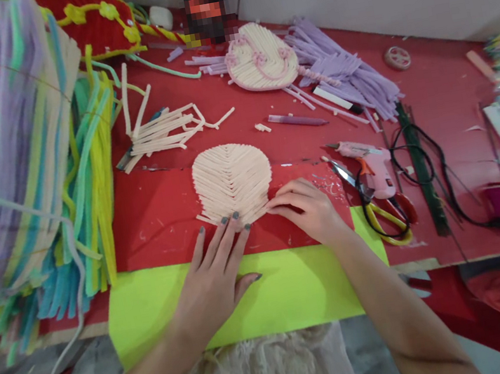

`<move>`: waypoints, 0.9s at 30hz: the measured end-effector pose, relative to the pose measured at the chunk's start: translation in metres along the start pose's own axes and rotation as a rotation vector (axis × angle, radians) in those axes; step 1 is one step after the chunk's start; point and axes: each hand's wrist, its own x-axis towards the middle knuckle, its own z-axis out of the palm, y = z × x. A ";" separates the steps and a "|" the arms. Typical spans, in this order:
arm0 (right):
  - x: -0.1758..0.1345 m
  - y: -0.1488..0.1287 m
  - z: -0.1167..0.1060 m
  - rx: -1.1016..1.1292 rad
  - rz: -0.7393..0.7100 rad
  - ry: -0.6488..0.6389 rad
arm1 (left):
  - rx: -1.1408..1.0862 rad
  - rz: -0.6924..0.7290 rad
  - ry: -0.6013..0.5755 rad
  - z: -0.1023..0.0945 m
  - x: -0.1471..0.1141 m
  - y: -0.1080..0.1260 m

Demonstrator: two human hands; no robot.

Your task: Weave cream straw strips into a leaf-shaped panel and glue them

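A cream leaf-shaped fan panel (231, 177), built from pipe cleaners laid in a herringbone pattern, lies flat on a red sheet (154, 223). My left hand (219, 270) rests with outstretched, spread fingers, its fingertips pressing on the panel's lower edge. At the lower right edge, my right hand (312, 208) pinches the end of a cream pipe cleaner (261, 212) between thumb and fingers. Under both wrists is a bright yellow-green sheet (292, 289) that hangs over the table's front edge.
Bundles of coloured pipe cleaners (11, 151) pile up at the left. Loose cream pipe cleaners (167, 130) lie behind the panel. A finished cream fan (261, 59) sits by purple pipe cleaners (345, 67). To the right are a pink glue gun (372, 165), scissors (385, 224) and a black cable (446, 178).
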 end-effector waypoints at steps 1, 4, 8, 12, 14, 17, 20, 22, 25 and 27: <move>0.000 0.000 0.000 0.013 0.013 -0.005 | -0.001 -0.002 0.001 0.000 0.000 0.000; 0.001 -0.001 -0.001 0.047 0.048 -0.017 | -0.008 -0.007 0.006 0.000 0.000 0.000; 0.002 -0.001 -0.002 0.068 0.068 -0.018 | -0.008 -0.003 0.005 -0.001 0.000 0.001; 0.002 -0.002 -0.001 0.066 0.092 -0.024 | 0.007 -0.005 -0.002 -0.001 0.001 0.001; 0.002 -0.002 -0.001 0.065 0.104 -0.030 | 0.003 -0.007 -0.006 -0.001 0.001 0.001; 0.003 -0.003 -0.001 0.067 0.118 -0.040 | -0.012 -0.008 -0.004 -0.002 0.001 0.001; 0.003 -0.005 -0.002 0.070 0.122 -0.042 | -0.015 -0.009 -0.004 -0.002 0.001 0.001; 0.004 -0.006 -0.002 0.073 0.124 -0.043 | -0.013 -0.012 -0.005 -0.002 0.001 0.001; 0.004 -0.008 -0.002 0.069 0.134 -0.042 | -0.013 -0.014 -0.007 -0.002 0.001 0.001; 0.004 -0.009 -0.001 0.066 0.135 -0.044 | -0.012 -0.013 -0.006 -0.002 0.001 0.001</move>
